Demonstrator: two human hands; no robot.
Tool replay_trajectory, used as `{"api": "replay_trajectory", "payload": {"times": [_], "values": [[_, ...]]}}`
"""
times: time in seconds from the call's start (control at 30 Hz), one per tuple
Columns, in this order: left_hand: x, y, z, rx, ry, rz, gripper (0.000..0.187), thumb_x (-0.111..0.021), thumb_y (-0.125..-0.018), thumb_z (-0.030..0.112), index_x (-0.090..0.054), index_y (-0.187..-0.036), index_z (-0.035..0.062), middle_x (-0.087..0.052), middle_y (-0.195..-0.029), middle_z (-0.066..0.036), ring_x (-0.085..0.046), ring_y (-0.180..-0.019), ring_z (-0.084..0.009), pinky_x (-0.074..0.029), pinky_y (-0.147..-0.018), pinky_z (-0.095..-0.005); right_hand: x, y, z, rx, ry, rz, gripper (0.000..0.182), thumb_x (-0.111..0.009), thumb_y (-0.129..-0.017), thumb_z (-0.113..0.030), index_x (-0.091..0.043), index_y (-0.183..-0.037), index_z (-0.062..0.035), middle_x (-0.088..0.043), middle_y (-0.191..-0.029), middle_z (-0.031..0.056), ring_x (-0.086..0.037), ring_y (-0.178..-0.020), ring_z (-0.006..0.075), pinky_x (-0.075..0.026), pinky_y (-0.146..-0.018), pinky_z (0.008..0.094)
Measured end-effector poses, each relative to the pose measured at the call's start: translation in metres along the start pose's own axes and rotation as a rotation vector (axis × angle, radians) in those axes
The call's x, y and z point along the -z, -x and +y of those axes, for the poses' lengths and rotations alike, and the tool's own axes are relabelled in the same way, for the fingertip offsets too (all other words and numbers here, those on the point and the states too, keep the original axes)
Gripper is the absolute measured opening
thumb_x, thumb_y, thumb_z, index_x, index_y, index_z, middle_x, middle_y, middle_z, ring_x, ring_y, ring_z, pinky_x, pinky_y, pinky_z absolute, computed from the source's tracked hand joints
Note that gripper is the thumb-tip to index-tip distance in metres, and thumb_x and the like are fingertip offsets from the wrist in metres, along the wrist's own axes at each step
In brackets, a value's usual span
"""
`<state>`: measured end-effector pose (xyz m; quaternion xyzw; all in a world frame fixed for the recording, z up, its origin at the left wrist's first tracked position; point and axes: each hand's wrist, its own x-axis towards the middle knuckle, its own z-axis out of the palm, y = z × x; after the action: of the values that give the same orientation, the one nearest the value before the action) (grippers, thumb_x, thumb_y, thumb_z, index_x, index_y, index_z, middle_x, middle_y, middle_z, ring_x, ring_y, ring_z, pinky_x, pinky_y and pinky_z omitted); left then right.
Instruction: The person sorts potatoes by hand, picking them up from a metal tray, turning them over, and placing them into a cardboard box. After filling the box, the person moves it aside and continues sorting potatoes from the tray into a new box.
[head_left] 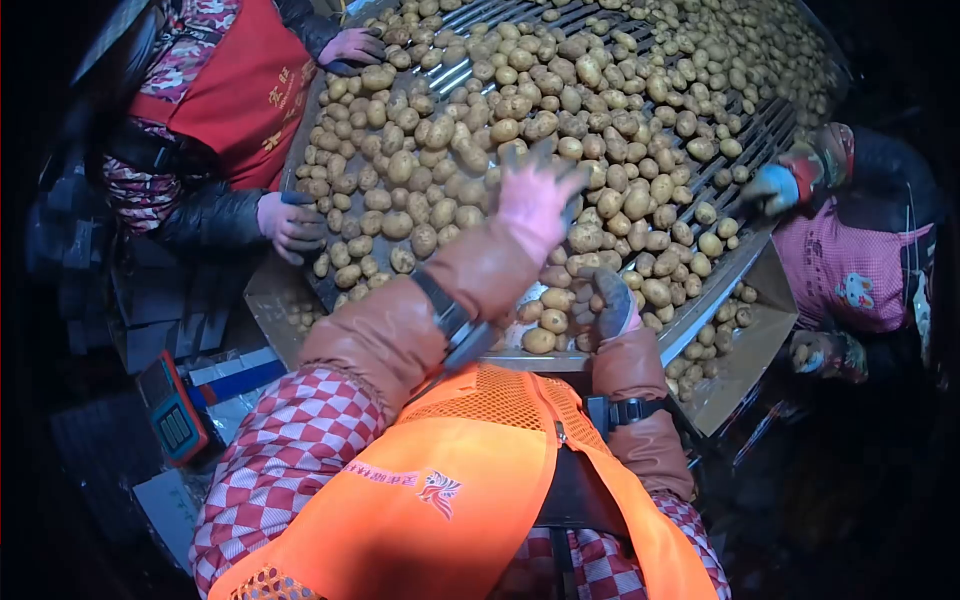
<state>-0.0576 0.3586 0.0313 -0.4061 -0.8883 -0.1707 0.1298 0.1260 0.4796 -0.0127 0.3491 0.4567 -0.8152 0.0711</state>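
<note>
My left hand point(540, 195), in a pink glove with grey fingertips, stretches over the heap of potatoes point(440, 190). Its fingers are spread and slightly smeared by motion, and I see nothing held in them. Close to the near edge of the sorting table point(535, 362), my right hand point(615, 300) is in a grey-and-pink glove. It curls around a shaded potato point(597, 302), with part of the grip hidden. Several loose potatoes point(540, 340) lie just left of that hand, by a pale patch of the table.
Co-workers stand on both sides, their gloved hands at the table: one hand point(292, 226) left, another point(770, 190) right. Cardboard boxes with potatoes stand at the left corner point(268, 300) and right corner point(750, 345). Metal slats point(765, 150) show between potatoes. A handheld device point(172, 415) sits lower left.
</note>
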Motion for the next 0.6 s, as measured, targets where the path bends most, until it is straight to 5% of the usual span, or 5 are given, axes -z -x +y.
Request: {"api": "replay_trajectory", "payload": {"times": [0.13,0.33,0.43,0.5,0.6], "values": [[-0.071,-0.048,-0.018,0.167,-0.121,-0.102,0.048,-0.067,-0.082,0.023,-0.061,-0.129,0.0322,-0.067,-0.105,-0.007,-0.056,-0.118,-0.0297,-0.043,-0.098,-0.0491,-0.023,0.014,-0.021,-0.027,-0.069,0.080,0.047,-0.059,-0.096,-0.045,-0.065,-0.116,-0.0029,-0.060,-0.075,0.0043,-0.057,-0.057,0.0147,-0.046,-0.050,0.0274],[-0.044,-0.048,-0.016,0.260,0.150,-0.279,0.042,-0.065,-0.086,0.026,-0.063,-0.128,0.0253,-0.069,-0.101,-0.010,-0.065,-0.097,-0.0300,-0.048,-0.090,-0.0488,-0.023,0.017,-0.025,0.010,-0.395,-0.180,0.059,-0.055,-0.101,-0.025,-0.032,-0.155,-0.0178,-0.055,-0.130,0.0114,-0.061,-0.110,0.0231,-0.055,-0.076,0.0270],[-0.010,0.014,0.004,-0.140,0.338,-0.079,0.038,-0.063,-0.088,0.037,-0.065,-0.123,0.0228,-0.069,-0.099,-0.008,-0.064,-0.101,-0.0300,-0.042,-0.097,-0.0532,-0.015,0.000,0.003,0.179,-0.646,-0.266,0.061,-0.043,-0.106,-0.016,-0.016,-0.159,-0.0256,-0.035,-0.154,0.0137,-0.052,-0.127,0.0298,-0.054,-0.077,0.0256],[0.007,0.021,-0.011,-0.270,0.293,-0.032,0.034,-0.060,-0.091,0.038,-0.065,-0.121,0.0237,-0.068,-0.099,-0.008,-0.065,-0.101,-0.0303,-0.040,-0.103,-0.0527,-0.022,0.007,-0.006,0.216,-0.483,-0.263,0.059,-0.047,-0.105,-0.023,-0.021,-0.157,-0.0239,-0.042,-0.150,0.0129,-0.054,-0.124,0.0304,-0.052,-0.070,0.0225],[-0.007,-0.004,-0.070,0.228,0.211,-0.132,0.034,-0.060,-0.092,0.033,-0.065,-0.122,0.0186,-0.068,-0.110,-0.015,-0.065,-0.102,-0.0344,-0.050,-0.093,-0.0466,-0.016,-0.001,0.001,-0.001,-0.760,-0.285,0.054,-0.052,-0.103,-0.032,-0.033,-0.153,-0.0217,-0.047,-0.146,0.0143,-0.060,-0.105,0.0263,-0.052,-0.064,0.0225]]}}
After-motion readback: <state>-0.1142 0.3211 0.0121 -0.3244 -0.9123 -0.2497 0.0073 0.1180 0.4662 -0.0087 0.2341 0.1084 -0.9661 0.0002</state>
